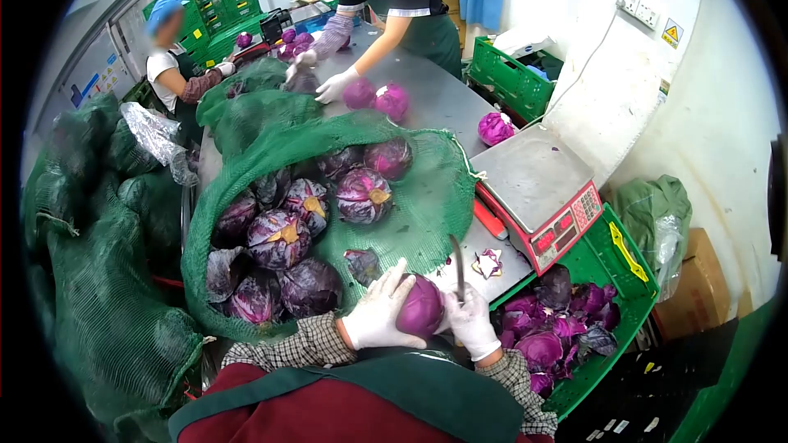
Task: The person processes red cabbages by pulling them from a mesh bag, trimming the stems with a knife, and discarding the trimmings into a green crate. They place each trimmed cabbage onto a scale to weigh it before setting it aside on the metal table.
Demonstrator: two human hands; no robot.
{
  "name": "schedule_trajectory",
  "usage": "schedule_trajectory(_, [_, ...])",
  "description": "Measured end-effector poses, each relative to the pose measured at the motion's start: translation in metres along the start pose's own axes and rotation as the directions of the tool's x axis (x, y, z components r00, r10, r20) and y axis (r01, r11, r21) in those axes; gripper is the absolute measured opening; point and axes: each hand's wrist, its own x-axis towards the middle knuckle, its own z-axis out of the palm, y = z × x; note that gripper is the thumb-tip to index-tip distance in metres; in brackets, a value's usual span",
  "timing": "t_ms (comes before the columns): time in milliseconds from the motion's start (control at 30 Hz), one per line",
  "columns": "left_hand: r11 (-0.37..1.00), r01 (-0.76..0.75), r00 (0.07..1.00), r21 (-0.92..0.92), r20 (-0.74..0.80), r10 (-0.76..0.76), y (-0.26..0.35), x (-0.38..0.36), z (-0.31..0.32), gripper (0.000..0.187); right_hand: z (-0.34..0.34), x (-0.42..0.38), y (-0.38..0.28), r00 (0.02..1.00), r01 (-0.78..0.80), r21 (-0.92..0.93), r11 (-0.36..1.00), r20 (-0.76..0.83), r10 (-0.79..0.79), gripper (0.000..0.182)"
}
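Observation:
My left hand [379, 312], in a white glove, grips a trimmed red cabbage [421, 309] just above my apron. My right hand [472, 321], also gloved, holds a knife [458, 267] upright with its blade pointing up beside the cabbage. In front of me lies an open green net sack [410, 213] holding several untrimmed red cabbages [281, 238]. A cut stem piece [488, 263] lies on the steel table [435, 98] next to the sack.
A red weighing scale [538, 197] stands at right. Below it, a green crate [611, 262] holds purple leaf trimmings. Two other people work at the table's far end with wrapped cabbages [377, 98]. Full green sacks [107, 279] pile up at left.

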Motion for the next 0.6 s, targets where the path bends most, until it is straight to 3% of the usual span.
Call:
schedule_trajectory(33, [0.998, 0.058, 0.998, 0.000, -0.032, -0.058, 0.002, 0.000, 0.001, 0.117, -0.005, 0.005, -0.001, 0.969, -0.245, 0.120, 0.962, 0.053, 0.241, 0.013])
schedule_trajectory(133, [0.994, 0.112, 0.994, 0.019, -0.018, -0.112, -0.007, -0.003, -0.006, 0.119, -0.004, 0.004, 0.072, 0.976, 0.047, -0.184, 0.982, -0.199, -0.084, 0.017])
schedule_trajectory(167, [0.992, 0.129, 0.992, 0.010, -0.014, -0.129, -0.012, -0.005, -0.010, 0.119, -0.009, 0.000, 0.083, 0.982, -0.010, -0.239, 0.971, -0.186, -0.035, 0.017])
schedule_trajectory(233, [0.945, 0.236, 0.972, -0.227, 0.076, -0.224, -0.040, -0.010, -0.009, 0.120, -0.021, -0.013, 0.094, 0.963, -0.161, -0.116, 0.980, -0.236, 0.130, 0.015])
schedule_trajectory(300, [0.893, 0.278, 0.961, -0.355, 0.102, -0.258, -0.059, -0.012, -0.007, 0.121, -0.049, -0.026, 0.082, 0.944, -0.183, -0.255, 0.950, -0.316, 0.097, 0.012])
schedule_trajectory(367, [0.926, 0.211, 0.977, -0.312, 0.061, -0.203, -0.060, -0.013, -0.003, 0.122, -0.074, -0.045, 0.087, 0.872, -0.328, -0.109, 0.938, -0.416, 0.256, 0.009])
schedule_trajectory(433, [0.940, 0.186, 0.982, -0.286, 0.038, -0.183, -0.055, -0.011, 0.002, 0.122, -0.101, -0.064, 0.114, 0.889, -0.237, -0.413, 0.880, -0.458, 0.025, 0.012])
schedule_trajectory(467, [0.940, 0.191, 0.981, -0.283, 0.029, -0.191, -0.052, -0.008, 0.003, 0.122, -0.106, -0.064, 0.084, 0.855, -0.324, -0.309, 0.894, -0.500, 0.137, 0.019])
schedule_trajectory(500, [0.942, 0.189, 0.981, -0.277, 0.010, -0.194, -0.049, -0.004, 0.003, 0.122, -0.110, -0.065, 0.086, 0.866, -0.336, -0.364, 0.869, -0.481, 0.133, 0.019])
schedule_trajectory(567, [0.948, 0.182, 0.982, -0.260, -0.006, -0.190, -0.052, 0.000, 0.004, 0.118, -0.089, -0.053, 0.087, 0.868, -0.162, 0.078, 0.984, -0.462, 0.180, 0.021])
schedule_trajectory(600, [0.946, 0.176, 0.983, -0.272, -0.002, -0.183, -0.053, 0.002, 0.004, 0.117, -0.079, -0.042, 0.082, 0.936, -0.071, 0.183, 0.980, -0.327, 0.129, 0.021])
